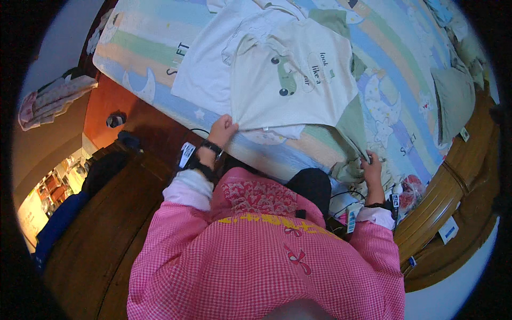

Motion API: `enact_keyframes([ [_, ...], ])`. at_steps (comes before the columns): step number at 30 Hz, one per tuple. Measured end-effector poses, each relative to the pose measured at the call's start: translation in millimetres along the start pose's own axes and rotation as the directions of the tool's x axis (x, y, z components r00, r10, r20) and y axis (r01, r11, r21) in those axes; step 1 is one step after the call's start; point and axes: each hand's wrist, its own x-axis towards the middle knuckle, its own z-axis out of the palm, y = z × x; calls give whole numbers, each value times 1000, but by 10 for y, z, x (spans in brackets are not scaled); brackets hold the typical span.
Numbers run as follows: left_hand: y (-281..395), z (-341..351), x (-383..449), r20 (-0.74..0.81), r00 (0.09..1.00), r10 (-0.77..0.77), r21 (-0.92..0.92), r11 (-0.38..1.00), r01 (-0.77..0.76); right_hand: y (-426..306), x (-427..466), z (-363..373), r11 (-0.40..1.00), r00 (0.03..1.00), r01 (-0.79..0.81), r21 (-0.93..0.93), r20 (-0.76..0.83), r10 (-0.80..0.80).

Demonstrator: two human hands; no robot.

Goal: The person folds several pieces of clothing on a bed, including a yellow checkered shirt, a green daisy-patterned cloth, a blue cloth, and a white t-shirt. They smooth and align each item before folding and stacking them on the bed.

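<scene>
A cream shirt (pixel 256 92) with green sleeves, a cartoon face and printed words is spread over the bed, stretched between my hands. My left hand (pixel 222 130) pinches its lower left corner. Over on the right, my right hand (pixel 371 166) grips the end of the green sleeve (pixel 353 116). Partly beneath the cream shirt lies a white shirt (pixel 200 76), its right part hidden. Close to my right hand is a crumpled pale green cloth (pixel 347 172).
The bed has a pastel striped cover (pixel 140 44). A wooden bed frame (pixel 436 192) curves along the right, with a grey-green folded cloth (pixel 454 104) near it. A red item in clear plastic (pixel 412 192) sits at the bed's near right corner. A cable (pixel 348 193) runs nearby.
</scene>
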Motion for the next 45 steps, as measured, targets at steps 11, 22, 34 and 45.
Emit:
enact_keyframes([
  [11, -421, 331, -156, -116, 981, -154, 143, 975, 170, 648, 75, -66, 964, 994, 102, -244, -8, -108],
  [22, 944, 103, 1609, -252, 965, -73, 309, 939, 152, 574, 67, -5, 979, 998, 62, -196, 11, -61],
  [34, -414, -1074, 1145, -298, 761, -576, -616, 725, 308, 236, -91, 64, 999, 1000, -18, -45, 3, 18],
  [45, 198, -1187, 1422, -434, 884, -175, 410, 835, 366, -114, -319, 391, 926, 986, 168, -338, 33, -166],
])
